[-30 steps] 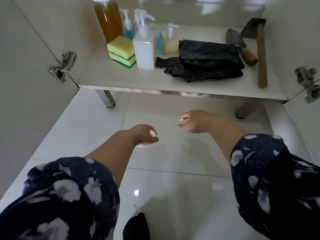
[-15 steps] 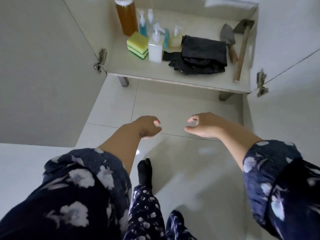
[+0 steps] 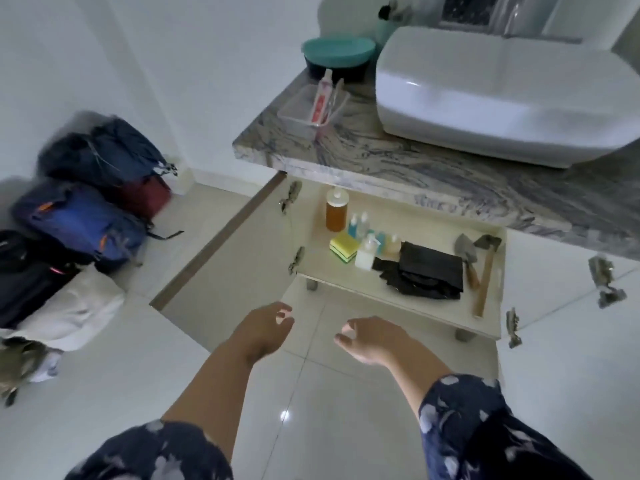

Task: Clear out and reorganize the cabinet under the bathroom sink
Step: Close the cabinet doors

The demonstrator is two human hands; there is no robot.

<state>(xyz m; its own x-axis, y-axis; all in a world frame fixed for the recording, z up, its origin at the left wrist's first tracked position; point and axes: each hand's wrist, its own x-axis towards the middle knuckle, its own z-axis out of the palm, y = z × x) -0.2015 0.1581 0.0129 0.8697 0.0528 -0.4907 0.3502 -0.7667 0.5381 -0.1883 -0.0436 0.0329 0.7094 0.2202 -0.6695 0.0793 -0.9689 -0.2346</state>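
The cabinet shelf (image 3: 332, 275) under the sink stands open, both doors swung out. On it, from left: an amber bottle (image 3: 336, 211), small blue pump bottles (image 3: 358, 224), a yellow-green sponge stack (image 3: 343, 247), a white pump bottle (image 3: 366, 253), folded black cloth (image 3: 427, 271), a trowel (image 3: 468, 258) and a wooden-handled hoe (image 3: 486, 271). My left hand (image 3: 265, 329) and my right hand (image 3: 372, 339) hover over the floor in front of the shelf, fingers loosely curled, holding nothing.
The left cabinet door (image 3: 225, 258) juts out over the floor; the right door (image 3: 568, 306) hangs open too. Backpacks and bags (image 3: 79, 216) pile at the left wall. On the marble counter (image 3: 381, 161) sit a white basin (image 3: 502, 95), a clear tray (image 3: 311, 109) and a teal-lidded tub (image 3: 337, 58).
The view has pulled back and up from the shelf, so the counter, basin and bags now show. Both hands have stayed empty, out in front of the cabinet.
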